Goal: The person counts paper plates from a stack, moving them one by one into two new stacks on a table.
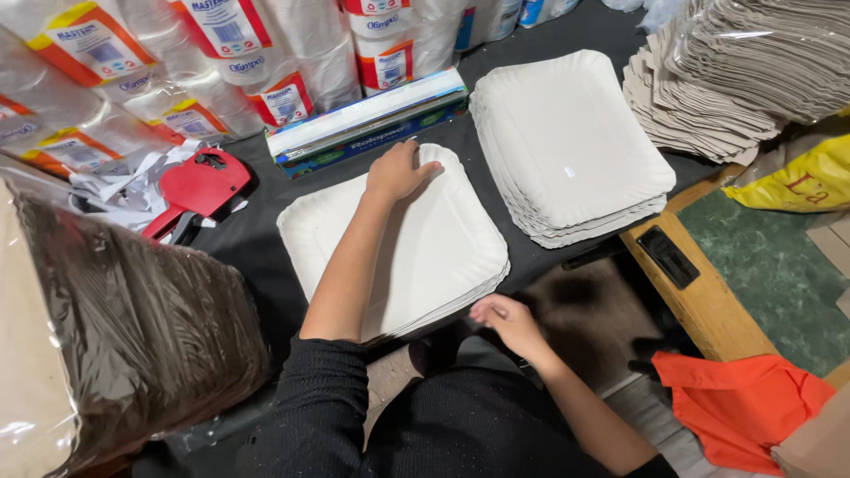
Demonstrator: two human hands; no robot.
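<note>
White tray stack (416,248) btwn hands: left hand (400,173) atop, right hand (506,320) at edge

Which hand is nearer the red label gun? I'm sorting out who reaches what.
Left. The left hand rests on the far edge of the near tray stack, right of the red label gun. The right hand is at the stack's near edge, farther off.
</note>
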